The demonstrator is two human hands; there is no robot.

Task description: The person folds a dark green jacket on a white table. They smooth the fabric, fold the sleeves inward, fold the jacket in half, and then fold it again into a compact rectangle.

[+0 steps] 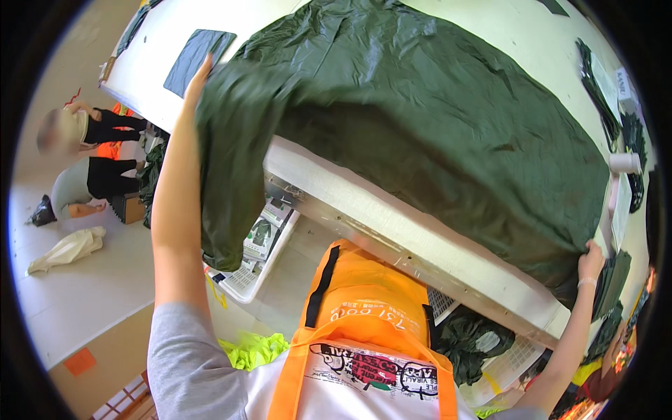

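A large, thin, shiny dark green cloth (420, 105), creased like rainwear fabric, spreads over the white table (336, 175) and hangs past its front edge. At its left end my left hand (200, 78) is raised with the arm stretched out; the cloth hides most of its fingers, and the cloth beside it is blurred. A long narrow piece dangles along that forearm. Far to the right, my right hand (591, 262) pinches the cloth's near right corner at the table edge. A flat dark grey-green folded piece (199, 59) lies just beyond my left hand.
Under the table stand a white basket (255, 283) with printed packets and another with dark cloth (472, 343). A white spool (625, 163) and folded dark pieces (612, 283) line the right side. Two people (94, 129) are at the left; another person's arm (616, 346) shows lower right.
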